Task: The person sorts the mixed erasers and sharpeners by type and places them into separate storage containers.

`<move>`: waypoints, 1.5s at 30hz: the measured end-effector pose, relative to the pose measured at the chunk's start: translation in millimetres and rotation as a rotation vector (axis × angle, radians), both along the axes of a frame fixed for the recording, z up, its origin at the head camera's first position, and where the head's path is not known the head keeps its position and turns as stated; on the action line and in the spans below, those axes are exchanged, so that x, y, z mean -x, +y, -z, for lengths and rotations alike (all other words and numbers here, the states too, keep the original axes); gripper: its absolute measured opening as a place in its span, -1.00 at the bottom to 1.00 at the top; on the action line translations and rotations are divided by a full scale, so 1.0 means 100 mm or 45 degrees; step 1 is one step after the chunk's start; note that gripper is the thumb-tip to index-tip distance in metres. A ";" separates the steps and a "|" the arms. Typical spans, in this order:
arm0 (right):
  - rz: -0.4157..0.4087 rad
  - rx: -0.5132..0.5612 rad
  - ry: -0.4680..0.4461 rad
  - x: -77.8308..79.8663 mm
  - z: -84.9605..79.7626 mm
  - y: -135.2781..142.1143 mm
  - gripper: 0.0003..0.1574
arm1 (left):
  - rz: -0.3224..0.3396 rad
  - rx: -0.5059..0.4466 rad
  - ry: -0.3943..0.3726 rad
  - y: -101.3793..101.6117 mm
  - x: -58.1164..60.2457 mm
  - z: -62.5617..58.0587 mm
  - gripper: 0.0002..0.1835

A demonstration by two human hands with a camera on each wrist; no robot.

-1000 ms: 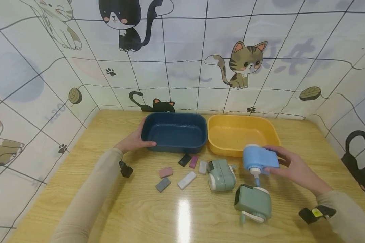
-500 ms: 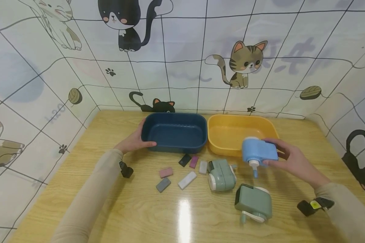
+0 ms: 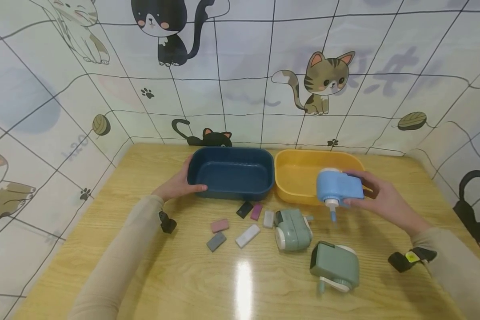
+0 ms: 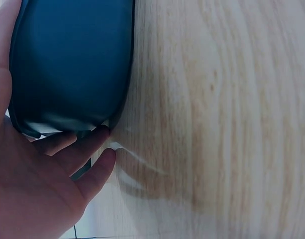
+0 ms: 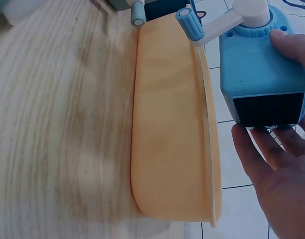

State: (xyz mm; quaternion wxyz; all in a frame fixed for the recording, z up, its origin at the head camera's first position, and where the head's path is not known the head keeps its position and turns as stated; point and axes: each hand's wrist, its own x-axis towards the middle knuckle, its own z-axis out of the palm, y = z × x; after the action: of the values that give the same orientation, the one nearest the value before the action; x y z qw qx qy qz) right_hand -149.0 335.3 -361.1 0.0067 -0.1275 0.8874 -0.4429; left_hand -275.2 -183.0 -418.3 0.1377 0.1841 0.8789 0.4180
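Note:
My right hand (image 3: 384,198) pinches a light-blue hand-crank pencil sharpener (image 3: 336,186) off the table, thumb on one side and fingers on the other. Its crank points down toward the front in the head view. In that view it overlaps the front right of a yellow bin (image 3: 296,198); the right wrist view shows the sharpener (image 5: 262,69) beyond the bin's rim (image 5: 210,124). At the left end of a navy bin (image 3: 232,193), my left hand (image 3: 180,183) rests with extended fingers and thumb around the corner. The left wrist view shows those fingers (image 4: 95,174) by the bin's end wall (image 4: 73,64).
Two green crank sharpeners, one (image 3: 294,231) behind the other (image 3: 336,266), stand right of centre. Several small erasers lie before the navy bin, including a white one (image 3: 248,236), a pink one (image 3: 220,226) and a black one (image 3: 245,209). A cat-patterned backdrop (image 3: 244,102) stands behind.
My right hand has lifted the blue sharpener and moved it back and slightly left, toward the yellow bin. My left hand has stayed at the navy bin.

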 end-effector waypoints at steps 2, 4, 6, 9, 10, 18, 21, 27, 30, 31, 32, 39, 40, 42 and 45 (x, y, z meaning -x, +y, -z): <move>-0.002 0.006 -0.002 0.02 -0.02 -0.01 -0.10 | 0.001 -0.002 0.000 0.00 0.00 0.00 0.29; 0.000 0.002 -0.005 0.04 -0.03 -0.02 -0.10 | 0.000 -0.004 -0.002 0.00 0.00 -0.01 0.29; 0.017 0.016 -0.022 0.06 -0.05 -0.04 -0.10 | -0.004 -0.004 -0.010 0.00 0.00 -0.02 0.29; 0.024 0.030 -0.030 0.09 -0.07 -0.06 -0.10 | -0.011 -0.002 -0.024 0.00 0.00 -0.02 0.29; 0.033 0.038 -0.037 0.11 -0.07 -0.07 -0.10 | -0.012 -0.002 -0.027 0.00 0.00 -0.02 0.29; -0.003 0.056 0.005 0.24 -0.11 -0.05 -0.08 | -0.006 -0.003 -0.030 0.01 0.00 -0.02 0.29; -0.009 0.049 0.012 0.29 -0.12 -0.04 -0.07 | -0.006 0.003 -0.025 0.01 0.00 -0.02 0.29; 0.025 0.004 -0.017 0.37 -0.17 -0.05 -0.10 | -0.007 0.005 -0.020 0.01 -0.01 -0.02 0.30; 0.034 0.001 -0.049 0.41 -0.18 -0.05 -0.11 | -0.008 0.002 -0.022 0.02 -0.01 -0.02 0.30; 0.035 -0.002 -0.057 0.42 -0.19 -0.06 -0.11 | -0.008 -0.003 -0.023 0.02 -0.01 -0.02 0.30; 0.036 -0.007 -0.063 0.43 -0.19 -0.06 -0.11 | -0.008 -0.002 -0.023 0.02 -0.01 -0.02 0.30; 0.026 -0.033 -0.086 0.53 -0.19 -0.06 -0.08 | -0.009 0.013 -0.005 0.02 -0.01 -0.02 0.30; 0.023 -0.040 -0.093 0.55 -0.20 -0.06 -0.08 | -0.009 0.012 -0.005 0.02 -0.01 -0.02 0.30; 0.022 -0.064 -0.112 0.58 -0.21 -0.06 -0.05 | -0.009 0.003 -0.010 0.02 -0.01 -0.02 0.30; 0.021 -0.100 -0.139 0.62 -0.24 -0.07 -0.02 | -0.010 0.001 -0.012 0.01 -0.01 -0.01 0.30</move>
State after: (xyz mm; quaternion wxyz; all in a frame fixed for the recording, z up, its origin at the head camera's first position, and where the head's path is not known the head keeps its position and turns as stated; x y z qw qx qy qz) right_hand -211.0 328.3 -336.6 0.0565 -0.0953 0.9035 -0.4139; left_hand -274.1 -181.7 -417.0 0.1402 0.1786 0.8790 0.4192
